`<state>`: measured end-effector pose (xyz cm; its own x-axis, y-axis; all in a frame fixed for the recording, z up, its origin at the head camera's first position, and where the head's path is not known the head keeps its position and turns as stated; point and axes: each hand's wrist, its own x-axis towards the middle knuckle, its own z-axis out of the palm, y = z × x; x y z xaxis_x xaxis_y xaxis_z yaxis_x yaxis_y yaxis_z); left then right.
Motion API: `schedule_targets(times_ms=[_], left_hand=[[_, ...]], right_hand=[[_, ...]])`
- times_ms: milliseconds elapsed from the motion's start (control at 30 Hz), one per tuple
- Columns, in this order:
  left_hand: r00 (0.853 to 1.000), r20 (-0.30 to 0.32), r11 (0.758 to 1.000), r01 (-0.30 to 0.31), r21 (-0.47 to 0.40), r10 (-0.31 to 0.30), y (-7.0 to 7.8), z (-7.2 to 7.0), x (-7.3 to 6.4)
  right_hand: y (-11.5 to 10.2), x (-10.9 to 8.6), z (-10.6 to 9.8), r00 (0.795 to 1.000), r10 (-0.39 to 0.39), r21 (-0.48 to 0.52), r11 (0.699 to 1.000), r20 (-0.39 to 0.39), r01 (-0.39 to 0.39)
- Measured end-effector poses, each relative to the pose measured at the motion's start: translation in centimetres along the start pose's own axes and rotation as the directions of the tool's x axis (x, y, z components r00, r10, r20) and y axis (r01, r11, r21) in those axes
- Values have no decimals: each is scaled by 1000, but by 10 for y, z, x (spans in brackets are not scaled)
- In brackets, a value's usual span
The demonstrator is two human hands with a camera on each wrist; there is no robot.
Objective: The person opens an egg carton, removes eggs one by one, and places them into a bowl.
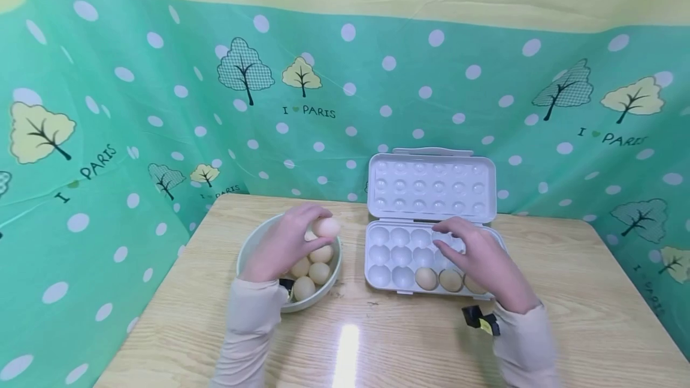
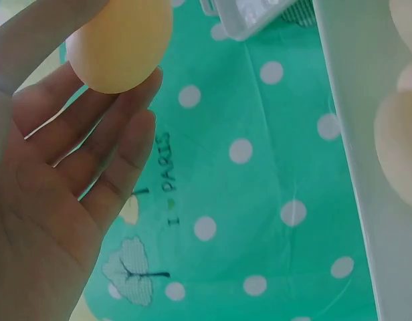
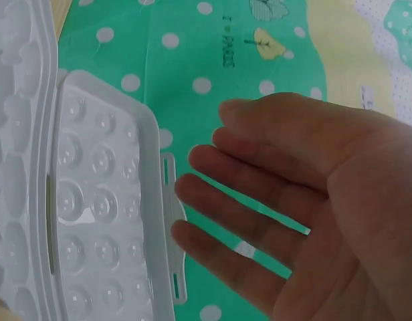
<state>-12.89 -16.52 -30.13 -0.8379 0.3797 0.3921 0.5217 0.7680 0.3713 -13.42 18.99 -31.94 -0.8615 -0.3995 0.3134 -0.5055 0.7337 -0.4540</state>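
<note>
My left hand (image 1: pixel 283 243) pinches an egg (image 1: pixel 326 227) between thumb and fingers over the right side of a pale round bowl (image 1: pixel 338 273). In the left wrist view the held egg (image 2: pixel 122 50) is up close, thumb on one side and fingertips beneath. Several eggs (image 1: pixel 303 288) lie in the bowl. My right hand (image 1: pixel 482 259) hovers above the right part of an open plastic egg box (image 1: pixel 380 255), fingers extended and holding nothing. Eggs (image 1: pixel 426 279) sit in the near row's right side, the rightmost partly hidden by this hand.
The egg box lid (image 1: pixel 431 187) stands raised at the back, against a green dotted cloth (image 1: pixel 323 136) hung behind the wooden table (image 1: pixel 409 340). A black strap (image 1: pixel 480 320) is by my right wrist. Table surface lies between bowl and box.
</note>
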Motion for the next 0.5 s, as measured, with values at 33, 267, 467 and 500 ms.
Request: schedule_targets(times_ms=[33,267,467,500], left_hand=[[1000,9,1000,21,5,-21,-2,-1,-1],[996,18,996,88,-14,-88,-18,-7,-3],[989,44,989,143,-46,-141,-29,-9,-8],[988,47,987,151,-48,-149,-30,-10,-9]], right_hand=[[3,-1,-2,1000,28,1,1000,1,-28],[20,-8,-13,991,133,9,991,12,-134],[30,-6,-15,988,151,10,988,42,-151],[31,-6,-15,987,154,12,988,51,-155]])
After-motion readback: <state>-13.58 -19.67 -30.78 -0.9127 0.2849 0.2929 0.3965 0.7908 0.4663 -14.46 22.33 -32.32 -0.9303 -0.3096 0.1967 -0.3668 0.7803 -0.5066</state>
